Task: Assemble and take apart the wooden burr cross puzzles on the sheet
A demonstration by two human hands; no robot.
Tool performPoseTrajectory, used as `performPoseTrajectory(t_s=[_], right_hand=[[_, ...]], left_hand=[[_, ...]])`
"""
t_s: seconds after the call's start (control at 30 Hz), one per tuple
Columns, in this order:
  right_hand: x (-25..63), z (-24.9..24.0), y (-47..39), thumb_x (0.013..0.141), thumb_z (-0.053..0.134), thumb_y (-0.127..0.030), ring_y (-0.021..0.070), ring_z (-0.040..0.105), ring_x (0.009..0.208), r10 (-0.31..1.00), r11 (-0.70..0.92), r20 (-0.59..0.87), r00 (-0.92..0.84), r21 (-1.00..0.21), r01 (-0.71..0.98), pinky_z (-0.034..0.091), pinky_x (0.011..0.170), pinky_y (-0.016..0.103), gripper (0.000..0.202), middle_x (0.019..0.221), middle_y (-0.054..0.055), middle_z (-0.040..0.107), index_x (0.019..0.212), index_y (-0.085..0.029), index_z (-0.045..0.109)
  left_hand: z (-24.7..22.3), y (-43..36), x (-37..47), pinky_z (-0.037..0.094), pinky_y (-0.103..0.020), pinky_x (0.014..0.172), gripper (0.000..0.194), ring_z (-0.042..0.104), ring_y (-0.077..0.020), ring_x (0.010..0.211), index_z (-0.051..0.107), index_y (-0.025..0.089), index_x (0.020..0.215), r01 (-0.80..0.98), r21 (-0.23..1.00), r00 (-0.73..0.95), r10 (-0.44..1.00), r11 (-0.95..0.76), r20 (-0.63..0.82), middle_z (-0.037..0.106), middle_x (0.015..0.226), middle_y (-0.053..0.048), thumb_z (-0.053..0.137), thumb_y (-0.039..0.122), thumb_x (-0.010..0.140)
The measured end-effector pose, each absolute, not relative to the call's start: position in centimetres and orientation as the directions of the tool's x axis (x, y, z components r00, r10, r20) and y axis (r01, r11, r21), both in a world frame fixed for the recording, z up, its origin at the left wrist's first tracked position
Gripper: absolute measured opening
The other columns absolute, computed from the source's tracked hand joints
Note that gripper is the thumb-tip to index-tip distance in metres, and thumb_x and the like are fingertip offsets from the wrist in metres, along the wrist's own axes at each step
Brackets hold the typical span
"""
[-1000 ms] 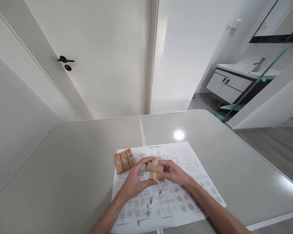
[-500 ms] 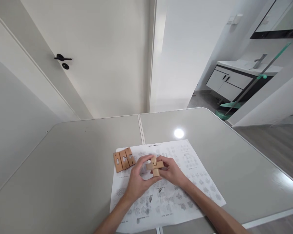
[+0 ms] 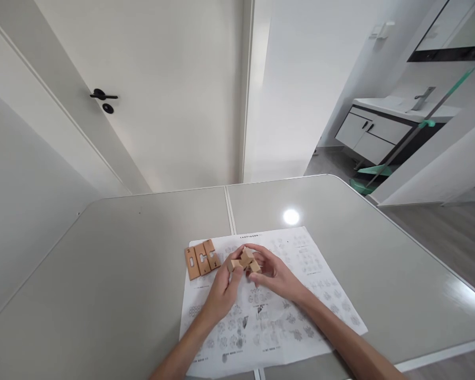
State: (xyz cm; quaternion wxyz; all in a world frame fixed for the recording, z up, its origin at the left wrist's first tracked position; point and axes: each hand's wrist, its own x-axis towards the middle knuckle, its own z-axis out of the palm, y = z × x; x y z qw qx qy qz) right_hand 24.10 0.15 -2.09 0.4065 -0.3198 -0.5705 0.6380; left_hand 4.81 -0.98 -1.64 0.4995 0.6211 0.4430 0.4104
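Observation:
Between my two hands is a wooden burr puzzle (image 3: 247,257), its light square bars crossing each other and tilted. My left hand (image 3: 224,284) is closed on its left side, the thumb pressing a bar end. On the other side my right hand (image 3: 276,274) grips it, thumb at the lower right bar and fingers curled over the far side. The fingers partly hide the puzzle. Just left of my left hand lie three flat brown wooden pieces (image 3: 201,259) with cut-out slots and small marks, side by side on the sheet's upper left corner.
A creased white sheet (image 3: 312,301) printed with small diagrams lies under my hands. The grey table (image 3: 103,274) has a seam down its middle. Beyond it stand a white door (image 3: 162,95) and, at right, a sink cabinet (image 3: 374,134) with a green-handled broom (image 3: 427,122).
The puzzle has been turned from an upright cross to a tilted angle. Both hands have shifted their grip, with the thumbs now on its near side. The flat pieces stay put.

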Motion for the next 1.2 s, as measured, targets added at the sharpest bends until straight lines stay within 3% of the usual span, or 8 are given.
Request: performPoseTrajectory(t_s=[0.17,0.27,0.4,0.5,0.63,0.73,0.83,1.2], right_hand=[[24.6,-3.0,0.8,0.088,0.081,-0.041,0.0226,0.068,0.094,0.929,0.044,0.069,-0.364,-0.996,-0.074,0.058,0.086,0.041,0.064,0.112,0.006,0.068,0.140,-0.030,0.046],[25.0,-3.4,1.0,0.086,0.080,-0.042,0.0261,0.066,0.096,0.963,0.206,0.153,-0.221,-0.949,0.239,0.056,0.091,0.049,0.059,0.117,0.008,0.067,0.135,-0.031,0.049],[25.0,-4.2,1.1,0.085,0.082,-0.039,0.0350,0.058,0.120,0.916,0.399,0.305,-0.262,-0.766,0.505,0.052,0.099,0.056,0.056,0.132,0.013,0.058,0.132,-0.030,0.054],[24.8,-4.4,1.0,0.082,0.085,-0.041,0.0370,0.053,0.126,0.879,0.475,0.353,-0.320,-0.701,0.531,0.049,0.104,0.057,0.059,0.134,0.014,0.056,0.131,-0.029,0.055],[24.7,-3.4,0.8,0.093,0.073,-0.044,0.0341,0.051,0.129,0.863,0.491,0.369,-0.345,-0.771,0.405,0.048,0.106,0.052,0.050,0.136,0.014,0.056,0.137,-0.030,0.053],[24.7,-2.3,0.6,0.102,0.061,-0.041,0.0293,0.060,0.111,0.856,0.482,0.368,-0.363,-0.823,0.302,0.051,0.096,0.046,0.018,0.113,0.010,0.066,0.114,-0.028,0.064],[24.6,-1.7,0.3,0.103,0.060,-0.042,0.0241,0.061,0.086,0.868,0.446,0.331,-0.370,-0.848,0.285,0.051,0.078,0.038,0.019,0.091,0.006,0.066,0.095,-0.026,0.063],[24.1,-2.4,-0.2,0.098,0.064,-0.033,0.0226,0.054,0.076,0.823,0.567,0.491,-0.287,-0.750,0.341,0.043,0.066,0.035,0.014,0.081,0.003,0.058,0.091,-0.026,0.054]], left_hand=[[-1.2,-0.6,4.4,0.043,-0.045,0.114,0.051,0.060,-0.0304,0.128,0.066,0.021,0.131,0.098,0.995,0.151,0.989,-0.014,-0.001,0.071,0.129,-0.011,0.048,0.059,0.102],[-1.1,-0.2,4.2,0.056,-0.037,0.083,0.056,0.069,-0.0265,0.100,0.066,0.017,0.122,-0.058,0.997,0.095,0.994,0.057,-0.051,0.074,0.112,-0.013,0.043,0.064,0.102],[-1.4,0.1,4.2,0.041,-0.026,0.050,0.059,0.055,-0.0137,0.056,0.059,0.014,0.121,-0.217,0.966,0.150,0.983,0.138,-0.107,0.069,0.084,-0.007,0.042,0.067,0.101],[-1.5,-0.1,4.2,0.039,-0.025,0.050,0.058,0.046,-0.0108,0.050,0.056,0.016,0.122,-0.221,0.961,0.216,0.969,0.168,-0.120,0.062,0.073,0.000,0.039,0.067,0.102],[-1.1,-0.5,4.3,0.040,-0.025,0.052,0.056,0.047,-0.0113,0.053,0.055,0.019,0.125,-0.180,0.963,0.296,0.945,0.200,-0.141,0.061,0.076,0.000,0.036,0.067,0.102],[-0.7,-0.8,4.4,0.045,-0.025,0.056,0.052,0.053,-0.0129,0.059,0.056,0.019,0.126,-0.113,0.978,0.350,0.928,0.176,-0.126,0.061,0.079,-0.001,0.040,0.063,0.103],[-0.7,-0.9,4.4,0.048,-0.025,0.055,0.049,0.058,-0.0142,0.061,0.059,0.019,0.123,-0.016,0.992,0.364,0.925,0.125,-0.111,0.062,0.079,-0.001,0.043,0.061,0.103],[-0.3,-0.9,4.3,0.047,-0.029,0.071,0.043,0.060,-0.0191,0.073,0.070,0.019,0.106,0.324,0.932,0.224,0.970,-0.161,0.089,0.067,0.081,-0.003,0.042,0.053,0.105]])
